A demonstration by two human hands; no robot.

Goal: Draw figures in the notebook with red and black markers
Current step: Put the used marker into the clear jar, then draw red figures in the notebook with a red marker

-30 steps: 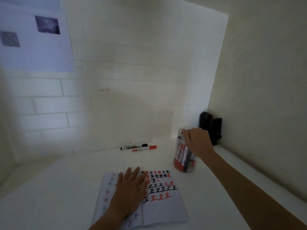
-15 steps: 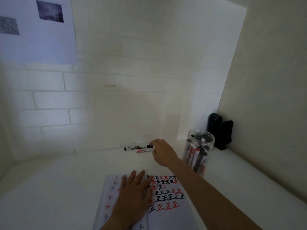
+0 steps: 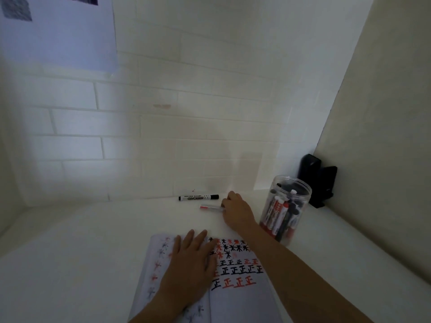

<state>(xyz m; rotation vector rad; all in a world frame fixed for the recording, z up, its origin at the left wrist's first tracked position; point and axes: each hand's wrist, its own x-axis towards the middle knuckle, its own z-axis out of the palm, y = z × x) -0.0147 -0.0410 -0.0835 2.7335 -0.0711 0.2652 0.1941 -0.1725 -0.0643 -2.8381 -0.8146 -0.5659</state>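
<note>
Notebook (image 3: 240, 297) lies open on the white worktop (image 3: 81, 252), near its front edge; the right page carries several rows of red and black figures across its upper half, its lower half bare, so drawing looks partly done with room left. Left hand (image 3: 189, 269) presses flat on the fold, fingers straight. Right hand (image 3: 235, 212) reaches beyond the notebook, its fingers at the end of the red marker (image 3: 211, 207) on the worktop; whether they grip it I cannot tell. Black marker (image 3: 199, 197) lies untouched beside the wall.
</note>
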